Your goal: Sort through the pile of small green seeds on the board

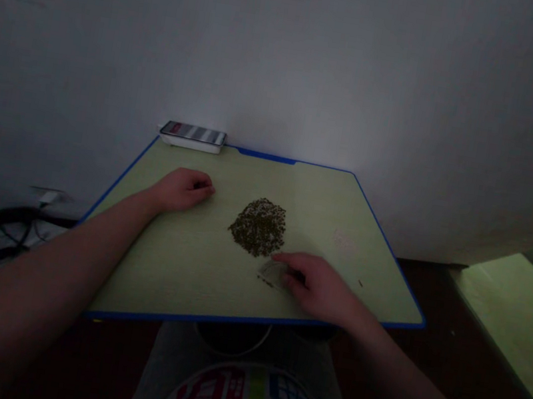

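On the pale green board [173, 279] lies a heap of small dark greenish-brown grains [259, 227], with pale bits among them. My right hand [311, 284] is at the heap's near right edge, fingers pinched on a thin clear curved piece [271, 270], perhaps plastic; its exact kind is unclear. A short row of dark grains [265, 281] lies at this piece's near edge. To the left of the heap, my left hand [184, 190] rests on the board with its fingers curled closed and nothing visible in them.
A phone [193, 133] lies on a white box at the board's far left corner, by the wall. Pale small bits [343, 240] are scattered on the right, with one dark sliver [360, 283] nearer. A bucket-like round rim [232, 350] shows below the front edge. Cables [31, 216] lie left.
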Demonstrator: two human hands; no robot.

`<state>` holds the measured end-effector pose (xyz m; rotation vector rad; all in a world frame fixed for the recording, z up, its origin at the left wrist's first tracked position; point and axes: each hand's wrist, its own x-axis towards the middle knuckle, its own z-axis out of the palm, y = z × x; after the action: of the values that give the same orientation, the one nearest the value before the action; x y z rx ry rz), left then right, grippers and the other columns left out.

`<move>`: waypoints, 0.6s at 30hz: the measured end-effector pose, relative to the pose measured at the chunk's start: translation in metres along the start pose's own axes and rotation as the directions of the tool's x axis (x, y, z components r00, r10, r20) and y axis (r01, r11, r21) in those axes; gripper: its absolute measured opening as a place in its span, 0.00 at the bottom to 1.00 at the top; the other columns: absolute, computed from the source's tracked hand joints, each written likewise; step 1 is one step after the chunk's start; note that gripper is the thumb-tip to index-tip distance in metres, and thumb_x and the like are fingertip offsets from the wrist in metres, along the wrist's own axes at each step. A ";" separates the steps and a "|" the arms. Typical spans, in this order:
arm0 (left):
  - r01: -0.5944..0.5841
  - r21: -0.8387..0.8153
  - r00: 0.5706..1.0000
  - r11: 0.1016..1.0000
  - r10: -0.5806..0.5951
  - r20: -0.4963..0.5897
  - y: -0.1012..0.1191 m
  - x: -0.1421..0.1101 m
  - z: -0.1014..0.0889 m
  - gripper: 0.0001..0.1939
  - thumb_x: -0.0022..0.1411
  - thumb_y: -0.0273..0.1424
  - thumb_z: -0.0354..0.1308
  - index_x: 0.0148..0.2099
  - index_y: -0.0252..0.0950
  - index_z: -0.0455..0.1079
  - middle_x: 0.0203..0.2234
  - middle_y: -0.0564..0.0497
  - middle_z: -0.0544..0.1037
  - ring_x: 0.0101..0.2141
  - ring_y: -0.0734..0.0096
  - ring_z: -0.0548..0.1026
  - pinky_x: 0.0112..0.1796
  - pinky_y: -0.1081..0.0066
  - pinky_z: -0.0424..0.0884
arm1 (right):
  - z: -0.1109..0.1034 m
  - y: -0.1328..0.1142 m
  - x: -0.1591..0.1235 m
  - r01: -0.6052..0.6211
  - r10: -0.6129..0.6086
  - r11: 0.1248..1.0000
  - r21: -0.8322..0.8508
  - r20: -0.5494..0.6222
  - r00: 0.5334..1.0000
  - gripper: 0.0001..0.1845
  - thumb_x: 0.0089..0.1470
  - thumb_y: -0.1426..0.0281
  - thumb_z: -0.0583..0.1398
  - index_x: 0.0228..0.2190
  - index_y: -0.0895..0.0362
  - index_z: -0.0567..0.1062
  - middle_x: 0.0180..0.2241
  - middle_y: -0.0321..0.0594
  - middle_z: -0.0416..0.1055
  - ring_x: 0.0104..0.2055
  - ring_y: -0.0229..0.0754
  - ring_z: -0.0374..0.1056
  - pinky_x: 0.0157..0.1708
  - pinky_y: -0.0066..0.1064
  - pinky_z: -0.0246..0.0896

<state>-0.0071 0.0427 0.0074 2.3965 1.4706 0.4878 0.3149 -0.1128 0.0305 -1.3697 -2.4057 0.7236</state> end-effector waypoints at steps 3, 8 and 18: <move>0.007 0.005 1.000 1.000 -0.007 0.000 0.001 0.000 -0.001 0.20 0.58 0.44 0.47 0.32 0.33 0.71 0.20 0.52 0.71 0.23 0.71 0.67 0.27 0.71 0.59 | 0.004 -0.009 -0.007 0.018 -0.018 1.000 0.006 0.042 0.999 0.23 0.53 0.76 0.54 0.51 0.57 0.73 0.46 0.45 0.75 0.46 0.46 0.71 0.47 0.37 0.63; 0.012 -0.007 1.000 1.000 -0.012 -0.005 0.002 0.000 -0.001 0.20 0.58 0.44 0.48 0.32 0.34 0.72 0.21 0.52 0.71 0.24 0.72 0.66 0.27 0.72 0.59 | 0.009 -0.021 -0.013 0.046 -0.049 0.998 0.035 0.089 0.995 0.23 0.54 0.76 0.54 0.51 0.55 0.73 0.47 0.44 0.75 0.46 0.45 0.71 0.46 0.36 0.63; 0.014 -0.023 1.000 1.000 -0.014 -0.003 0.000 0.000 0.000 0.20 0.58 0.44 0.48 0.32 0.33 0.72 0.20 0.52 0.71 0.23 0.73 0.66 0.26 0.71 0.59 | 0.008 -0.030 -0.022 0.121 -0.133 0.990 0.076 0.177 0.975 0.23 0.54 0.77 0.54 0.52 0.53 0.72 0.44 0.43 0.75 0.43 0.43 0.70 0.44 0.35 0.63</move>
<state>-0.0065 0.0428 0.0075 2.3674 1.4743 0.5030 0.3004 -0.1471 0.0404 -1.1575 -2.5563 0.9198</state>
